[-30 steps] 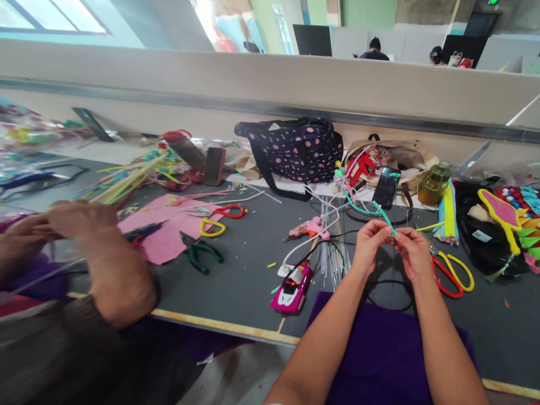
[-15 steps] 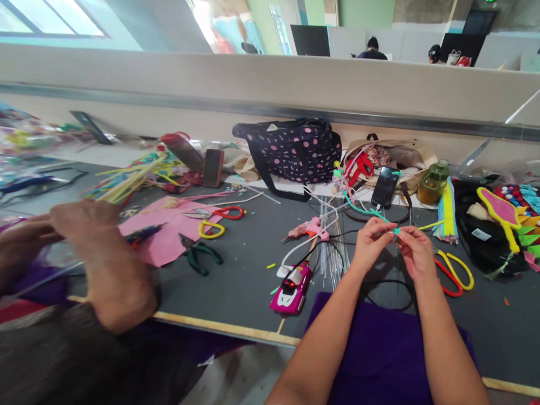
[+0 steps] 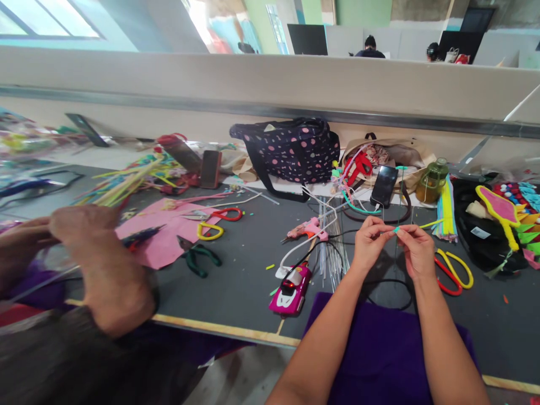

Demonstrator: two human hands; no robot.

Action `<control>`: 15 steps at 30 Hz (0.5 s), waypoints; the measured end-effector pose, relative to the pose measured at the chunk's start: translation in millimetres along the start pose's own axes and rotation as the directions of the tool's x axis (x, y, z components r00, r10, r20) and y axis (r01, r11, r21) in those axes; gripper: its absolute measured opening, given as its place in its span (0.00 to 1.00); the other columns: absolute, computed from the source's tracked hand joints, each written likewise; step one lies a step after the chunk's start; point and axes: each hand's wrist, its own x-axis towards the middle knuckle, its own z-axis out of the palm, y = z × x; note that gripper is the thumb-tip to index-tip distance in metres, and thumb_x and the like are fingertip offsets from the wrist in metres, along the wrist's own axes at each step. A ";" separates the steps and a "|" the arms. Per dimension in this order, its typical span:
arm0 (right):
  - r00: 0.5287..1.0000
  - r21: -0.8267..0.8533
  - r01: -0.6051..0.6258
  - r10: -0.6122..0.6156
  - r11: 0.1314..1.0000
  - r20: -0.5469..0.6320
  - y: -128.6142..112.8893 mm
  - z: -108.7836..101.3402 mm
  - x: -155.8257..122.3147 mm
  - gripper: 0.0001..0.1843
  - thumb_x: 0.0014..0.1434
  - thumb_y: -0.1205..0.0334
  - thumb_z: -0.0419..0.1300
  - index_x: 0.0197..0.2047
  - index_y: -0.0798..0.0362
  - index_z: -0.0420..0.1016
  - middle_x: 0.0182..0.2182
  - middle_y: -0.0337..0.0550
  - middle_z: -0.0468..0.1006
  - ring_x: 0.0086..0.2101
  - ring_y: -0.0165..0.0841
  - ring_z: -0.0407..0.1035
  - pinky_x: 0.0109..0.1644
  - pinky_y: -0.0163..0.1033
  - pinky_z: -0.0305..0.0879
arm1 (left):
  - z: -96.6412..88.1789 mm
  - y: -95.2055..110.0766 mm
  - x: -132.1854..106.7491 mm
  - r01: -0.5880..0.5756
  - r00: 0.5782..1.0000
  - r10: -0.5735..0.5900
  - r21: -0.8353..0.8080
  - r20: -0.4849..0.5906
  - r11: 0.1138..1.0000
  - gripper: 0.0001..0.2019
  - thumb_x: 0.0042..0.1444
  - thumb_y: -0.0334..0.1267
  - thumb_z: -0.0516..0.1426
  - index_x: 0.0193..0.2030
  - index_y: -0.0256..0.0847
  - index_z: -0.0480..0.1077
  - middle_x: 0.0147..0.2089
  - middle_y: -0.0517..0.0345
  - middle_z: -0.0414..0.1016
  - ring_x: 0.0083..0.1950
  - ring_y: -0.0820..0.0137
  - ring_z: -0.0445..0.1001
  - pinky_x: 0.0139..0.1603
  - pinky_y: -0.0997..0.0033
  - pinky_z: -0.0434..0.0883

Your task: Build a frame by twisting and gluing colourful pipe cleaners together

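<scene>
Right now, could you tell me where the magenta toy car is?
Head view, centre: the magenta toy car lies just left of the left hand, below the pink glue gun.

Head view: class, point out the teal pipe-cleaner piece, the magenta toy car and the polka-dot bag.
Teal fuzzy pipe-cleaner piece point(image 3: 396, 229): head view, its visible end.
Magenta plastic toy car point(image 3: 295, 296): head view, its body.
Dark polka-dot fabric bag point(image 3: 295, 149): head view, front panel.
</scene>
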 end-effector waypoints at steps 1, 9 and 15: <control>1.000 -0.018 0.020 -0.020 1.000 -0.006 0.4 0.1 0.0 0.09 0.43 0.61 0.72 0.29 0.52 0.80 0.23 0.35 0.74 0.23 0.25 0.61 0.27 0.32 0.57 | 0.3 -0.3 -0.3 0.012 1.000 -0.012 -0.004 -0.002 1.000 0.05 0.50 0.39 0.65 0.34 0.42 0.80 0.33 0.57 0.67 0.35 0.73 0.65 0.32 0.73 0.61; 0.990 -0.161 0.140 -0.144 0.977 -0.010 3.2 0.1 0.0 0.08 0.45 0.60 0.70 0.29 0.52 0.79 0.25 0.38 0.77 0.26 0.28 0.66 0.32 0.35 0.62 | 3.2 -3.6 -2.8 0.116 0.993 -0.117 -0.049 -0.008 0.992 0.09 0.50 0.42 0.64 0.30 0.38 0.78 0.31 0.57 0.71 0.32 0.73 0.66 0.32 0.73 0.61; 0.979 -0.207 0.204 -0.204 0.957 0.023 5.4 -1.3 -0.4 0.06 0.48 0.60 0.69 0.30 0.52 0.79 0.27 0.38 0.79 0.29 0.30 0.69 0.37 0.37 0.65 | 1.8 -3.1 -3.1 0.241 0.970 -0.240 -0.062 0.028 0.969 0.11 0.49 0.45 0.64 0.30 0.37 0.77 0.28 0.58 0.72 0.29 0.75 0.64 0.30 0.75 0.60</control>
